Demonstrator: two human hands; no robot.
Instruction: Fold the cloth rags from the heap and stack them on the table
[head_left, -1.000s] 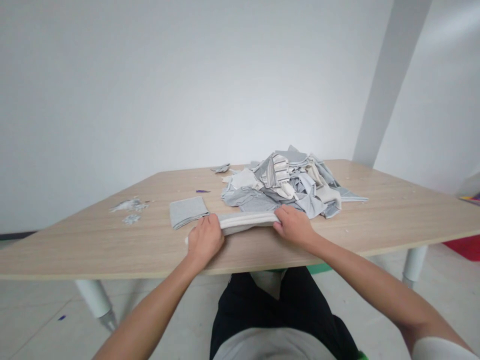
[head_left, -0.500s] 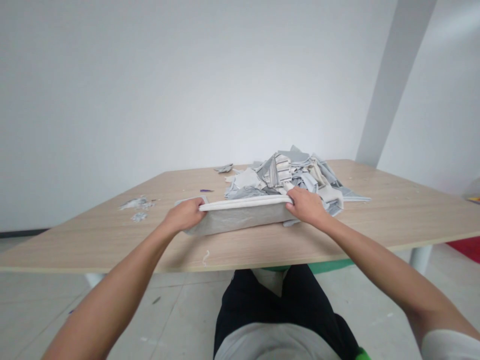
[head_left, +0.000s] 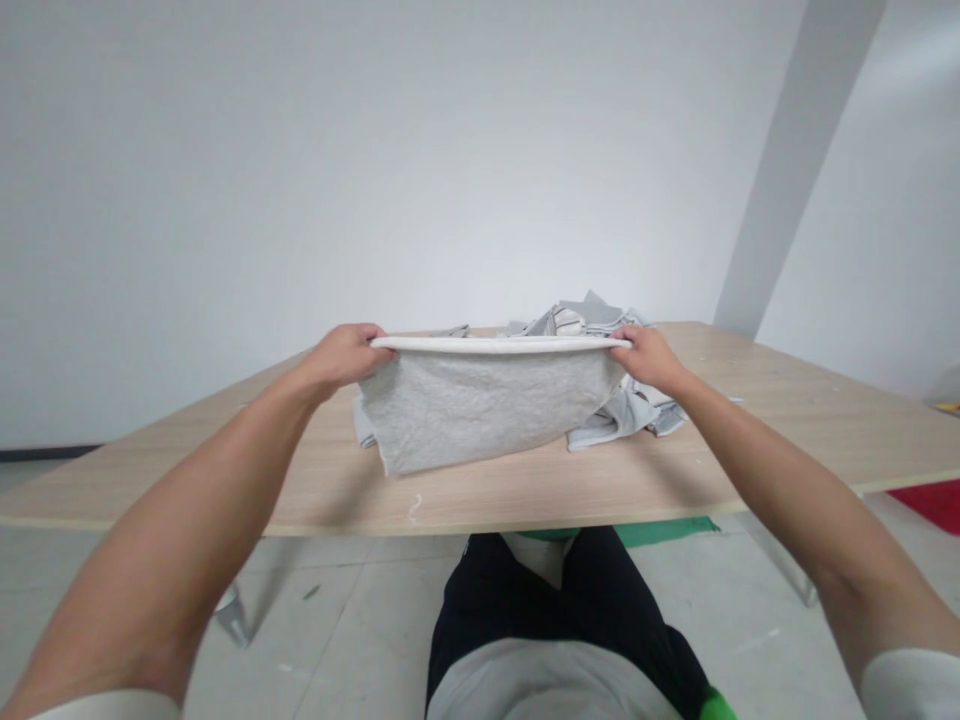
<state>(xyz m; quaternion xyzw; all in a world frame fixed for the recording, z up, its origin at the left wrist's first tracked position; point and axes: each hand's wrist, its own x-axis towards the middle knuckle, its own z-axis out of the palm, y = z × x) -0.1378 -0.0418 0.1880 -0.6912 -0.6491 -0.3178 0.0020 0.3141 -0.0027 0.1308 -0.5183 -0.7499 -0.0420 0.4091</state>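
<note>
A light grey piece of fabric with a thick white upper edge hangs stretched between my two hands above the table. My left hand is closed on the left end of that edge. Its right end is gripped by my right hand, thumb on top. The lower part of the fabric droops toward the tabletop; whether it touches the wood I cannot tell. Behind the fabric, partly hidden by it, lies a heap of grey and striped cloth pieces.
The wood-look table reaches back to a white wall. A white thread scrap lies near its front edge. Below are a green item under the table and a red one on the floor at right.
Both hands have risen and moved slightly apart, lifting the fabric's white edge. More of the grey cloth now hangs down in view and covers more of the heap behind.
</note>
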